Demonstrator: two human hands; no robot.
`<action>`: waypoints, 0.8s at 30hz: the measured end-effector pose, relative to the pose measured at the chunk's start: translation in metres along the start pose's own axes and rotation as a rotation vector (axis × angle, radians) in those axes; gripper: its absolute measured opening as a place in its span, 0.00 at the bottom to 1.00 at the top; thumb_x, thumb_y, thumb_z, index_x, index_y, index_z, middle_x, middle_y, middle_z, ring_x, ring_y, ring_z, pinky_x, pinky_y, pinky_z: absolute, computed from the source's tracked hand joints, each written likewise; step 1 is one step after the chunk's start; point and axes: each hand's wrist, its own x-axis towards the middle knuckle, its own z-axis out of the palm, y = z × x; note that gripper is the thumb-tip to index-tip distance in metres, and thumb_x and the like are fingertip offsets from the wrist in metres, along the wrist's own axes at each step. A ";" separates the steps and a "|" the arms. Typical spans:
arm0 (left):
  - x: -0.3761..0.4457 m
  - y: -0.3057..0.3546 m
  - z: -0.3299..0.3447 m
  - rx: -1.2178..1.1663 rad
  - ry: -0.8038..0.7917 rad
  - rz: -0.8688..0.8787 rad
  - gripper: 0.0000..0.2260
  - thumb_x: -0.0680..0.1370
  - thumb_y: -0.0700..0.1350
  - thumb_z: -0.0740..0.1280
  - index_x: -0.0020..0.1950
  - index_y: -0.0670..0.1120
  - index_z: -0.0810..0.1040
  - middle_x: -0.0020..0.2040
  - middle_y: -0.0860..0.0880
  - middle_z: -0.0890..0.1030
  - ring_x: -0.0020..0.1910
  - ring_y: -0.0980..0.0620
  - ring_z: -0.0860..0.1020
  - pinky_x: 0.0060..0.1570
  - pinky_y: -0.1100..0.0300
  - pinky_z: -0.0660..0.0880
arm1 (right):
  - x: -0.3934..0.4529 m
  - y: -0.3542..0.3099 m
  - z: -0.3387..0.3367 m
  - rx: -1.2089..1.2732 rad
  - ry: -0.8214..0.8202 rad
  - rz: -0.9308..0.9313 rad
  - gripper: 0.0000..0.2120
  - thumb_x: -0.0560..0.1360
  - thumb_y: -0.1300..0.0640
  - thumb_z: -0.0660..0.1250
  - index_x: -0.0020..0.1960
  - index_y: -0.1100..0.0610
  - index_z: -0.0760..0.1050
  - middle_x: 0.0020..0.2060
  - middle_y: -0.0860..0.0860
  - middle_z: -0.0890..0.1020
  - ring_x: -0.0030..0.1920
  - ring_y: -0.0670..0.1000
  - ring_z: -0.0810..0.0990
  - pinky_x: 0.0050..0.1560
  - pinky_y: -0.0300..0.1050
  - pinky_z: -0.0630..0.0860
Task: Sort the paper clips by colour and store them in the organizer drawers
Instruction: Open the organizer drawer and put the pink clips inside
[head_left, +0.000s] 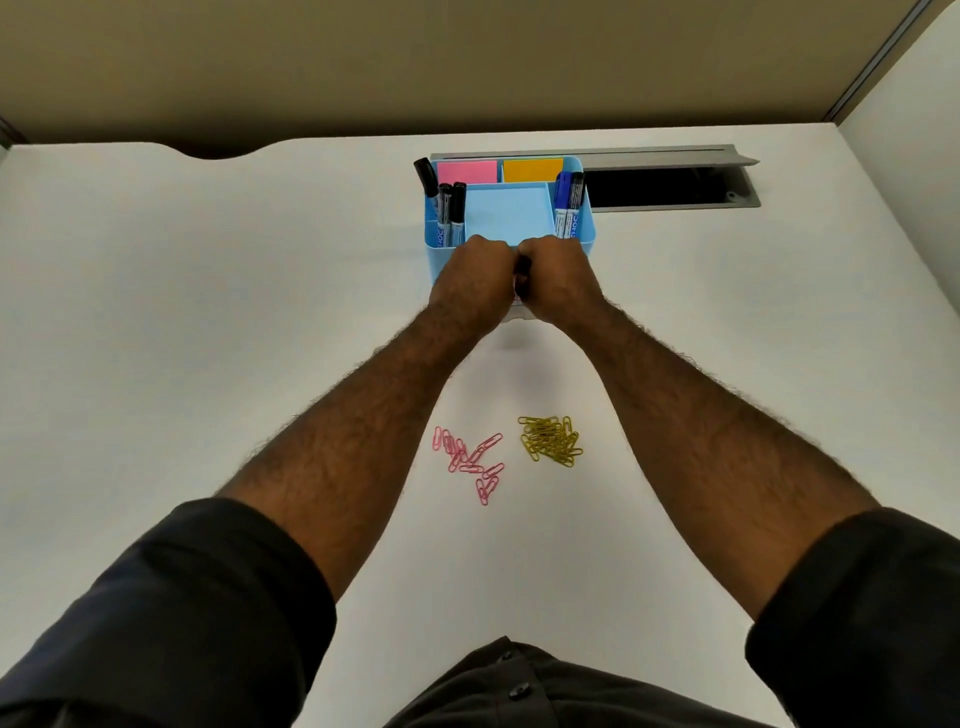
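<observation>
A light blue desk organizer (589, 234) stands at the back middle of the white desk. My left hand (472, 283) and my right hand (558, 283) are side by side against its front, fingers curled in, and they hide the drawers. A white drawer edge (519, 317) shows just below the knuckles, with a sliver of pink between the hands. Several pink paper clips (470, 462) lie loose on the desk near me, between my forearms. Several yellow paper clips (551, 440) sit in a tight pile to their right.
The organizer's top holds black markers (449, 205) at the left, blue markers (568, 205) at the right, and pink (466, 171), orange (532, 170) and blue (506, 213) sticky notes. Behind it to the right, a grey cable hatch (675, 189) lies open in the desk.
</observation>
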 end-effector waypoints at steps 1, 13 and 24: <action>-0.003 -0.001 -0.001 -0.003 -0.005 0.000 0.13 0.77 0.43 0.66 0.60 0.41 0.77 0.57 0.41 0.81 0.57 0.43 0.77 0.61 0.52 0.72 | -0.003 -0.001 -0.002 0.027 0.015 -0.007 0.12 0.75 0.55 0.67 0.56 0.60 0.76 0.54 0.56 0.82 0.55 0.56 0.77 0.60 0.47 0.72; -0.118 -0.046 0.021 -0.183 -0.131 -0.078 0.14 0.75 0.41 0.67 0.60 0.48 0.77 0.59 0.45 0.77 0.58 0.46 0.75 0.59 0.54 0.72 | -0.138 -0.007 0.023 0.198 -0.284 -0.184 0.12 0.73 0.57 0.69 0.56 0.56 0.77 0.52 0.55 0.81 0.51 0.55 0.78 0.53 0.49 0.75; -0.182 -0.048 0.062 -0.139 -0.220 -0.040 0.16 0.76 0.48 0.66 0.63 0.47 0.75 0.60 0.45 0.71 0.58 0.46 0.70 0.56 0.53 0.73 | -0.179 -0.012 0.060 0.066 -0.390 -0.214 0.24 0.68 0.53 0.73 0.60 0.60 0.72 0.57 0.57 0.71 0.56 0.57 0.71 0.56 0.50 0.72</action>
